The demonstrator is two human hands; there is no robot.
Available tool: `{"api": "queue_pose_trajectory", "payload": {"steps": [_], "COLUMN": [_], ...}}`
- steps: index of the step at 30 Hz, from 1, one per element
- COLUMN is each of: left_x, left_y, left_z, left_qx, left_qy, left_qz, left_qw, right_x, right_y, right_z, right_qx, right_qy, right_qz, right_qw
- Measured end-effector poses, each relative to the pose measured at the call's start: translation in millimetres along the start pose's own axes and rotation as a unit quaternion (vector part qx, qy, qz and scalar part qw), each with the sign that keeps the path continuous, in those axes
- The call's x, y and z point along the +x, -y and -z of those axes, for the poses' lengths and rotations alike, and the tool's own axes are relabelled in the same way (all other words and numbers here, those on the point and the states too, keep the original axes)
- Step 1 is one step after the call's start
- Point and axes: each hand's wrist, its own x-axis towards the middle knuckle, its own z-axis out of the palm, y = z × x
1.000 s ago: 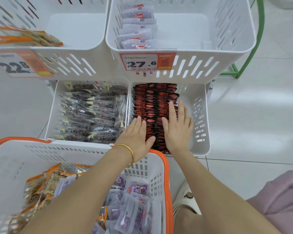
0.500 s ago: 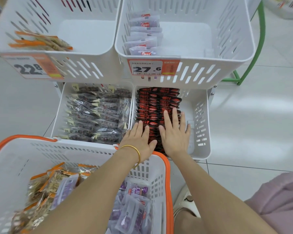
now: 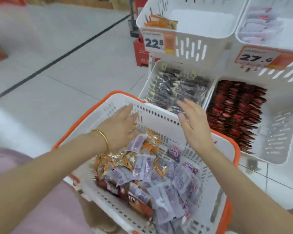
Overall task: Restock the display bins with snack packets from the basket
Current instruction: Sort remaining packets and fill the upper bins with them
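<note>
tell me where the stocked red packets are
Head view, right side: the red packets fill the lower bin under the 27.6 price tag, right of the dark packets.

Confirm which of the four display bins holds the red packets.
The lower right bin, under the 27.6 price tag. Its red packets lie in rows; the lower left bin beside it holds dark packets.
</note>
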Motion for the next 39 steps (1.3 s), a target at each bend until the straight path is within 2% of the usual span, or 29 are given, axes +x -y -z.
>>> {"api": "queue_pose_trajectory", "payload": {"steps": [3, 5, 11, 17, 20, 22, 25, 28, 31, 34, 36, 39], "left_x": [-41, -57, -74, -76, -72, -70, -67, -68, -70, -68, -66, -65], "left_y": [47, 63, 81, 90, 86, 84, 83, 84, 83, 82, 78, 63], "left_z": [-4, -14, -36, -36, -34, -32, -30, -29, -31, -35, -38, -43], "left_qx": [0.033, 0.037, -0.005, 0.025, 0.010, 0.008, 0.014, 0.009, -0.026, -0.118, -0.259, -0.444], "left_qy": [0.076, 0.119, 0.154, 0.175, 0.164, 0.154, 0.141, 0.141, 0.148, 0.129, 0.104, 0.056], "left_qz": [0.056, 0.078, 0.093, 0.098, 0.082, 0.074, 0.073, 0.078, 0.093, 0.116, 0.143, 0.147], "left_qw": [0.995, 0.989, 0.984, 0.979, 0.983, 0.985, 0.987, 0.987, 0.984, 0.978, 0.950, 0.882], "right_x": [-21, -31, -39, -51, -60, -65, -68, -70, -69, -55, -46, -37], "right_y": [23, 34, 64, 102, 106, 104, 103, 106, 107, 107, 106, 103], "right_z": [-46, -72, -123, -171, -191, -198, -203, -199, -178, -139, -116, -94], "right_qx": [0.027, 0.009, 0.037, 0.064, -0.014, -0.051, -0.081, -0.088, 0.028, 0.145, 0.247, 0.413], "right_qy": [0.174, 0.252, 0.353, 0.491, 0.529, 0.519, 0.466, 0.438, 0.385, 0.332, 0.302, 0.258], "right_qz": [0.020, 0.031, 0.001, 0.069, 0.152, 0.197, 0.247, 0.213, 0.133, 0.032, -0.042, -0.140], "right_qw": [0.984, 0.967, 0.935, 0.866, 0.835, 0.830, 0.846, 0.869, 0.913, 0.931, 0.920, 0.862]}}
